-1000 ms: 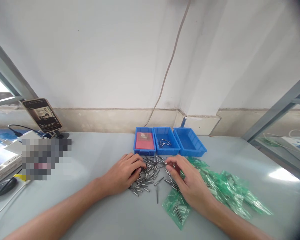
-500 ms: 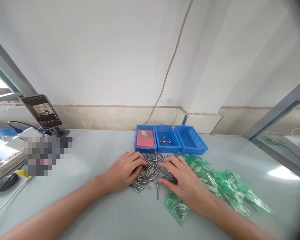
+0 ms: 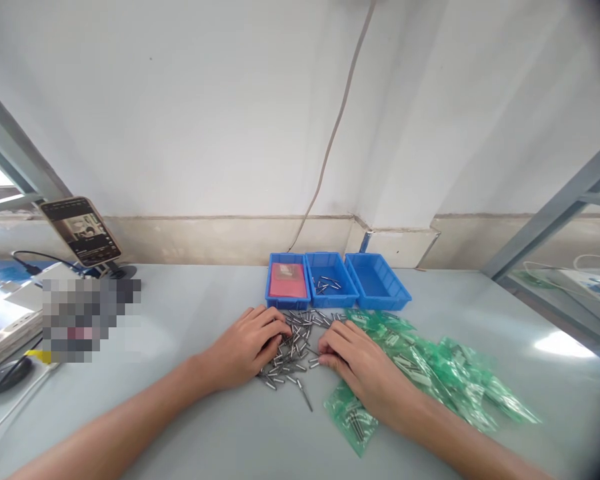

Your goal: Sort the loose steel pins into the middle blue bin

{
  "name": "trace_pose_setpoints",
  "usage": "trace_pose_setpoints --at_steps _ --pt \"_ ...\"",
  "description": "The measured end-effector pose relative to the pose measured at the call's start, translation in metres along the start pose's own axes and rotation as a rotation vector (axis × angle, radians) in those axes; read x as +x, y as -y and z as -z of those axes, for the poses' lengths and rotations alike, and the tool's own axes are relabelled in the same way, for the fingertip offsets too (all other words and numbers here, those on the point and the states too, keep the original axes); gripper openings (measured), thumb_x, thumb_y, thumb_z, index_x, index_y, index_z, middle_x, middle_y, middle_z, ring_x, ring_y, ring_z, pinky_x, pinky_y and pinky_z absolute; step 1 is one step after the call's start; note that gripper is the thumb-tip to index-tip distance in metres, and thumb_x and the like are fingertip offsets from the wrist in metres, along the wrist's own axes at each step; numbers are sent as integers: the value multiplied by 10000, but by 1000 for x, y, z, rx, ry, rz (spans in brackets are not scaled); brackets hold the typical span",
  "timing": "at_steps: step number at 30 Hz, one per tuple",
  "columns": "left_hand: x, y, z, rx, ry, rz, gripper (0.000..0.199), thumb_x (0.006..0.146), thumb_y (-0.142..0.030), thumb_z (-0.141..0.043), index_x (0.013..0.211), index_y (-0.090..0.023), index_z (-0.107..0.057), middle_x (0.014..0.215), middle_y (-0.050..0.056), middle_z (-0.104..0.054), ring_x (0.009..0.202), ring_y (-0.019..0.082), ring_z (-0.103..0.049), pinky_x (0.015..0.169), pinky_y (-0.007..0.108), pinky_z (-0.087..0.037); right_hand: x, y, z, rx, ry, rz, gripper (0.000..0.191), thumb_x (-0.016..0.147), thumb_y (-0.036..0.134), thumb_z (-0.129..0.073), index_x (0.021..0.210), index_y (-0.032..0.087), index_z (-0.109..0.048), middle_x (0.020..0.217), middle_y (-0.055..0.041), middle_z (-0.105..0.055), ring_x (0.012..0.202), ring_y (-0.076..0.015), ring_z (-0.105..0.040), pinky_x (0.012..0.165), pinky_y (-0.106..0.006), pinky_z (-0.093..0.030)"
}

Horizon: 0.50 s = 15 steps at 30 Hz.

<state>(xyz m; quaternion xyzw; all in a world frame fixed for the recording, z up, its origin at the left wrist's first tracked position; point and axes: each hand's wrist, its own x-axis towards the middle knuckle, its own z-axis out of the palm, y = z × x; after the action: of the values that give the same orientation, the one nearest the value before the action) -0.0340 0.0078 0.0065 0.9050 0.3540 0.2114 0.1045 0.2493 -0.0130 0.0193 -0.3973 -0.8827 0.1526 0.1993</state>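
Observation:
A loose pile of small metal pins (image 3: 296, 341), silver at one end with a thin darker shaft, lies on the table between my hands. My left hand (image 3: 247, 343) rests at the pile's left side, fingers curled onto the pins; whatever is under its fingertips is hidden. At the right side, my right hand (image 3: 353, 360) is closed, thumb against the fingers, with metal pins inside mostly out of sight. One stray pin (image 3: 305, 396) points toward me in front of the pile. Near my right wrist lies a small green bag (image 3: 353, 417) with pins inside.
Behind the pile stand a blue bin with a red packet (image 3: 287, 283), a blue bin with several pins (image 3: 349, 293) and a third blue bin (image 3: 380, 277). Green plastic bags (image 3: 445, 373) spread to the right. A phone (image 3: 83, 230) on a stand and a mouse (image 3: 5, 377) are left.
My right hand's fingers have closed together over the pins that showed in its palm. The stray pin in front has shifted left and turned. My left hand stays nearly in place.

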Motion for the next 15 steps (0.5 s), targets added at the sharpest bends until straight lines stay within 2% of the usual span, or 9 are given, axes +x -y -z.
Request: trace_pose_setpoints --at_steps 6,11,15 --pt "0 1 -1 -16 -17 -10 245 1104 -148 -466 1242 -230 -652 1234 80 -681 1100 235 -641 979 382 -514 -2 -2 0 87 -120 -23 203 1130 181 -487 1038 260 -650 1050 -42 -660 975 -237 -628 854 -379 -528" --pt "0 2 -1 -26 -6 3 247 1110 -148 -455 1237 -235 -647 1238 73 -677 1092 231 -633 971 384 -508 -3 -2 3 170 -241 -138 215 1160 270 -427 1053 268 -613 967 -29 -646 882 -223 -629 790 -352 -517" --pt "0 2 -1 -31 -1 10 242 1112 -148 -452 1234 -238 -641 1248 69 -671 1103 233 -628 977 387 -503 -3 -1 5 216 -279 -153 231 1165 310 -411 1064 278 -616 1035 -35 -652 919 -215 -642 811 -337 -511"
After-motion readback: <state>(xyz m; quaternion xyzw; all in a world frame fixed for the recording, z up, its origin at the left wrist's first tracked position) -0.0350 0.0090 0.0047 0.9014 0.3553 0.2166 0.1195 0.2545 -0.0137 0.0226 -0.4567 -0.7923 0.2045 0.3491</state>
